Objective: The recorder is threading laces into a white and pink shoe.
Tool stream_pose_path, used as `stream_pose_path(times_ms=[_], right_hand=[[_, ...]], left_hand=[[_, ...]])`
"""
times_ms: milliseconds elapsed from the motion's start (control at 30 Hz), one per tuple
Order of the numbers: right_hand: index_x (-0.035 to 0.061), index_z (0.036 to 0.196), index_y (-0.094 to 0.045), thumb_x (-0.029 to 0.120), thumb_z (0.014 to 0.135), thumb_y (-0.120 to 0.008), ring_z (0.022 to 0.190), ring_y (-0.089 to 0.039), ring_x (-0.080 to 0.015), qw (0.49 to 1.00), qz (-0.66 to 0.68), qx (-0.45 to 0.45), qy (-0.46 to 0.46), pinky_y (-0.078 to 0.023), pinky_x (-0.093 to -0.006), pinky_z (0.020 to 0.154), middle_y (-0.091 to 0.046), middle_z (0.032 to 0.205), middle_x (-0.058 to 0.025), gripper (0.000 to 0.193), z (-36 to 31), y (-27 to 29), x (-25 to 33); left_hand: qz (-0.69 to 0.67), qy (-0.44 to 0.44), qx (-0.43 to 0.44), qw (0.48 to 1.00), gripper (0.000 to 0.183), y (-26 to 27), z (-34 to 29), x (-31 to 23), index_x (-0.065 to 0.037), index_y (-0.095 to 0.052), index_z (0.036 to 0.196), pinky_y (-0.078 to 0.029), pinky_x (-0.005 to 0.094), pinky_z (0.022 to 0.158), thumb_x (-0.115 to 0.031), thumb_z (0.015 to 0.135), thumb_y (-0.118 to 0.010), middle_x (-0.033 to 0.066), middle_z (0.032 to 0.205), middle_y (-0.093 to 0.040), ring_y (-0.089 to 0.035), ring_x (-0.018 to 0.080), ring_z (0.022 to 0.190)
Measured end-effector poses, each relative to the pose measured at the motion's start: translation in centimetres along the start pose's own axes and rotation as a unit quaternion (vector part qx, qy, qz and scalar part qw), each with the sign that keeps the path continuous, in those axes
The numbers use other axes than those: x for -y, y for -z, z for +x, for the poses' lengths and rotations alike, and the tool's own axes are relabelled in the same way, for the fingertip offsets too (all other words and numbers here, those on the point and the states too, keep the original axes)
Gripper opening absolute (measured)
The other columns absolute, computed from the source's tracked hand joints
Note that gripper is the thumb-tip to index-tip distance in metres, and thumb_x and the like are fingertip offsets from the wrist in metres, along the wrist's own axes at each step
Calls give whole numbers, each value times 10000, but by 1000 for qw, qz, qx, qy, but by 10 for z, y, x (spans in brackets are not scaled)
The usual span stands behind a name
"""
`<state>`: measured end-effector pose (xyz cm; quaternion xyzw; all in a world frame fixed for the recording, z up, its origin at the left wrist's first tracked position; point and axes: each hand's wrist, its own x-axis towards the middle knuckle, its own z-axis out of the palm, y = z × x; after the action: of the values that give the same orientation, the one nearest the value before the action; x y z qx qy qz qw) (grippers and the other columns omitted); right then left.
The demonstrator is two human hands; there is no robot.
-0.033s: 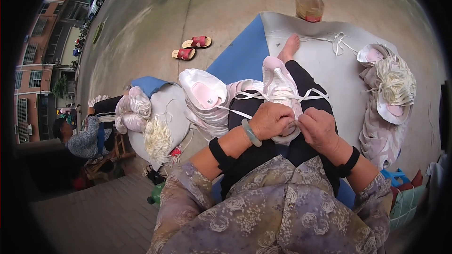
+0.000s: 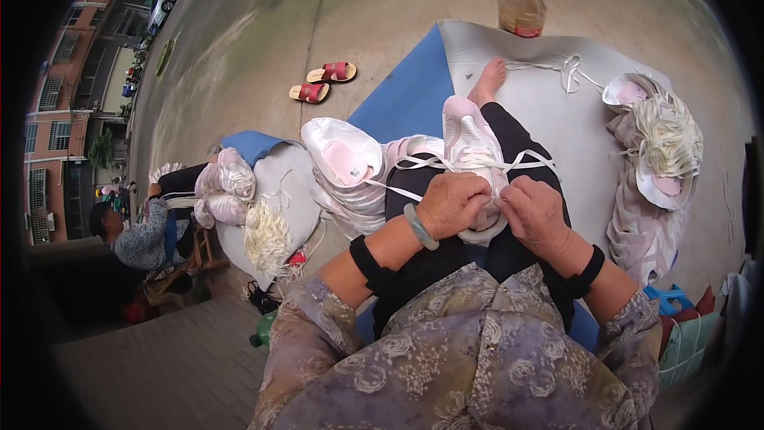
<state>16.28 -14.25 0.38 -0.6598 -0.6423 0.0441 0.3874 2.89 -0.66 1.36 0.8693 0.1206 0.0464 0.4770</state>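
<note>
On my lap a pale pink and white sneaker (image 2: 470, 131) rests with its toe pointing away from me. White shoelace (image 2: 521, 165) ends spread to both sides across its lacing. At the near end, over the opening, my left hand (image 2: 452, 205) is closed in a pinch, with a strand of lace running under it. Close beside it my right hand (image 2: 535, 213) is also pinched; its fingertips hide most of what they grip, seemingly the lace. On the left, a stack of similar sneakers (image 2: 344, 159) leans by my knee.
More stacked sneakers (image 2: 649, 227) stand at the right, topped by a bundle of white laces (image 2: 668, 139). Another lace bundle (image 2: 267, 235) lies left, near a seated person (image 2: 143, 235). Red slippers (image 2: 332, 72) and an oil jug (image 2: 521, 8) are farther off.
My hands have shifted very slightly, the left fingertips drawing a little away from the right ones. The sneaker stays in place.
</note>
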Motion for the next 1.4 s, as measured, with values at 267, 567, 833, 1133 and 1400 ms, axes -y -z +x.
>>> stream_pose_path(times_ms=[267, 567, 833, 1133, 1400], right_hand=[[67, 911, -542, 96, 625, -680, 916, -493, -274, 998, 19, 2, -66, -387, -376, 740, -503, 968, -104, 319, 5, -31, -11], [61, 912, -550, 103, 653, -670, 886, -496, -270, 993, 53, 14, -101, -410, -363, 741, -493, 925, -99, 289, 6, -42, -20], [53, 859, -539, 44, 647, -596, 866, -504, -283, 989, 80, -1, -125, -443, -367, 708, -494, 893, -98, 219, 3, -51, -26], [39, 820, -547, 6, 644, -525, 853, -514, -292, 984, 109, 5, -142, -446, -367, 712, -498, 867, -109, 181, 0, -48, -32], [39, 819, -539, -10, 638, -509, 849, -512, -299, 988, 90, -15, -124, -444, -374, 714, -493, 868, -113, 190, 0, -53, -33]], left_hand=[[301, -87, -145, 939, 132, -8, -5, 27, -25, -543, 790, -374, 444, 826, -72, 671, -575, 153, 1041, -532, -484, 345, 982], [334, -75, -71, 937, 168, -8, -4, 33, 12, -560, 780, -326, 492, 910, -77, 638, -550, 197, 1202, -430, -359, 419, 1148], [330, -23, -54, 942, 191, -13, 1, 30, 13, -595, 778, -268, 556, 941, -95, 621, -579, 197, 1233, -385, -302, 421, 1187], [338, -6, 33, 940, 169, -3, 9, 24, -69, -623, 828, -234, 550, 969, -90, 662, -600, 139, 1260, -410, -294, 411, 1204], [128, 27, -41, 991, 96, -11, -3, 48, -85, -601, 813, -233, 465, 997, -112, 722, -599, 122, 1281, -413, -286, 399, 1213]])
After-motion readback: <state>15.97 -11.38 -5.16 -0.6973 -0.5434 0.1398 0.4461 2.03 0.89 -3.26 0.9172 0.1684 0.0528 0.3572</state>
